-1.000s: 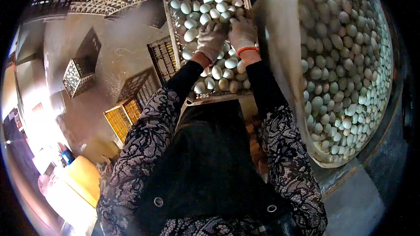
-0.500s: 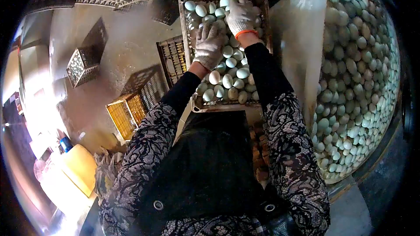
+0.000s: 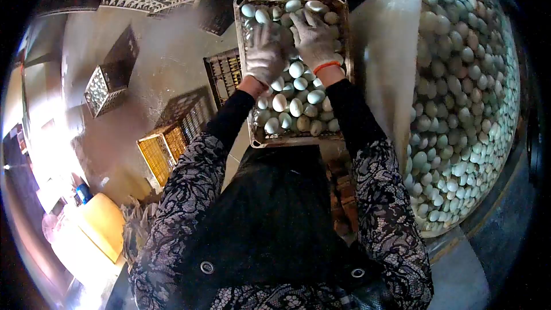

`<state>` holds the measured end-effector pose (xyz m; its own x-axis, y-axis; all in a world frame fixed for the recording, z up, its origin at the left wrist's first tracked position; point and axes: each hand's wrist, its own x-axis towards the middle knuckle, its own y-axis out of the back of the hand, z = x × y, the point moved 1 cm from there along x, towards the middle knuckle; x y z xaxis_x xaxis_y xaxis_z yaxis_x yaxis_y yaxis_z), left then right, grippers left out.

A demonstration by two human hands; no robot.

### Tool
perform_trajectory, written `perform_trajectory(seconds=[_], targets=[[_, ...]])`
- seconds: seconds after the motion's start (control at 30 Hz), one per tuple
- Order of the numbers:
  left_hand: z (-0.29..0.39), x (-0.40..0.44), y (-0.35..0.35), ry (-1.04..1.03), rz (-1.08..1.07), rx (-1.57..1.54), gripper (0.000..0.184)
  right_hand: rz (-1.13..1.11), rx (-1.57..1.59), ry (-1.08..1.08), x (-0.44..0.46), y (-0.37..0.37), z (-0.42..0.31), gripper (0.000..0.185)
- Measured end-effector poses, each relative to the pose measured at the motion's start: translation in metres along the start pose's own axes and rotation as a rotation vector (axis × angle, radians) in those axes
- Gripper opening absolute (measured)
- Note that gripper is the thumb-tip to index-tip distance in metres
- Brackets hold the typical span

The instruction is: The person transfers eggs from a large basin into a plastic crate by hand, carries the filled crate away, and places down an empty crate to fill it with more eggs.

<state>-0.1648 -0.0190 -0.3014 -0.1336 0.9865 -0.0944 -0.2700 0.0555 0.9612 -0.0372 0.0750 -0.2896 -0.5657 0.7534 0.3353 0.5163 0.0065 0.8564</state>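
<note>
Both hands, left (image 3: pixel 266 56) and right (image 3: pixel 314 40) in pale knit gloves, lie open, palms down on the smooth pale-green eggs (image 3: pixel 296 107) in the shallow plastic crate (image 3: pixel 298 141) at 12 o'clock, probably to level them gently.

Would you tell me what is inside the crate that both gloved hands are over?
The crate holds many pale eggs. The left hand and right hand cover some; the crate's bottom is hidden.
</note>
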Motion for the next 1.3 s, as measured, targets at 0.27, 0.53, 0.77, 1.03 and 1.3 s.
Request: perform_trajectory(seconds=[0.27, 0.53, 0.77, 1.03, 1.3], targets=[[-0.023, 0.055, -0.003, -0.010, 0.053, 0.450, 0.068, 0.139, 0.277, -0.209, -0.045, 0.066, -0.032, 0.033], [-0.026, 0.050, 0.013, -0.099, -0.017, 0.477, 0.066, 0.012, 0.201, -0.261, -0.115, 0.107, -0.041, 0.031], [0.006, 0.036, 0.052, -0.183, 0.301, 0.189, 0.056, 0.141, 0.166, -0.263, -0.128, 0.287, -0.075, 0.038], [0.122, -0.019, 0.108, -0.288, 0.291, -0.737, 0.026, -0.345, -0.200, -0.681, -0.135, 0.301, 0.048, 0.049], [0.286, -0.005, 0.163, -0.930, 0.051, 0.013, 0.027, -0.401, -0.105, -0.667, -0.158, 0.252, 0.122, 0.054]])
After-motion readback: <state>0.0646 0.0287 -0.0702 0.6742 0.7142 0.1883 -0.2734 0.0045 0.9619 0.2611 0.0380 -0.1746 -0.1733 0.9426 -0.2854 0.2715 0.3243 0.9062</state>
